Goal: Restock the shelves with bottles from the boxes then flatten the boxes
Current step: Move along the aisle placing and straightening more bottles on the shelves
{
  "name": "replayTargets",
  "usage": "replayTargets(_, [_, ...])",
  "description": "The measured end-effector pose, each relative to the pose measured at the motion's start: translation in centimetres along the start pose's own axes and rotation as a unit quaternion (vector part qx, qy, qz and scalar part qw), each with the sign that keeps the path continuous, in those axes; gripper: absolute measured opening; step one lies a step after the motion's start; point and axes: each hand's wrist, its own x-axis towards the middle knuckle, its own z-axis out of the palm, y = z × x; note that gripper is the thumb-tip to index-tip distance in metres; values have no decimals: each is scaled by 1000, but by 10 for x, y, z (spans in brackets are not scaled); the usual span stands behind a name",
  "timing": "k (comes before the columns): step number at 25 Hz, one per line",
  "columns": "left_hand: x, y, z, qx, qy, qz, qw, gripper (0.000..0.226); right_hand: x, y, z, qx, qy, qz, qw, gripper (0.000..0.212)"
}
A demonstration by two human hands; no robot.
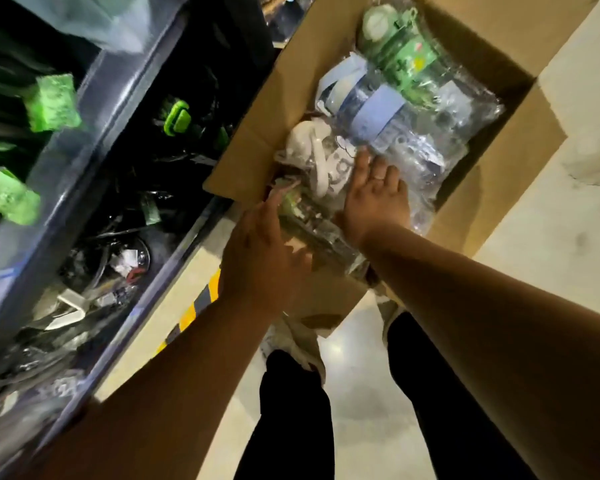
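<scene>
An open corrugated cardboard box [257, 126] was pictured on a pale floor [551, 220] beside metal shelving [125, 109]. It was packed with bottles [371, 109] sealed in crinkled clear plastic [465, 109], one green-labelled and white-capped, one banded in blue, their print too blurred to be read. The right hand [374, 199] was laid flat on the wrapping, and the left hand [264, 247] was held open with nothing gripped.
</scene>
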Motion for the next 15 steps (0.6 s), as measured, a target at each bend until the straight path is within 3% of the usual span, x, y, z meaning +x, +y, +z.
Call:
replayTargets(4, [5,-6,7,-44,-30,-51,997,96,18,18,-9,61,-9,-12,998,99])
replayTargets(8, [7,28,-8,-136,-77,-113,981,74,-3,30,-35,160,-33,-2,987,106])
replayTargets(10, [17,56,-20,-280,-96,-190,936,64,-24,36,-48,239,-55,15,969,107])
replayTargets(11, [24,70,-28,-376,-105,-224,893,71,-34,39,-57,276,-54,20,960,107])
replayTargets(13, [36,91,-36,-500,-100,-257,821,103,-53,43,-71,348,-55,25,936,103])
replayTargets(15, [43,103,-36,-569,-64,-260,777,126,-66,45,-84,480,-91,-8,873,79])
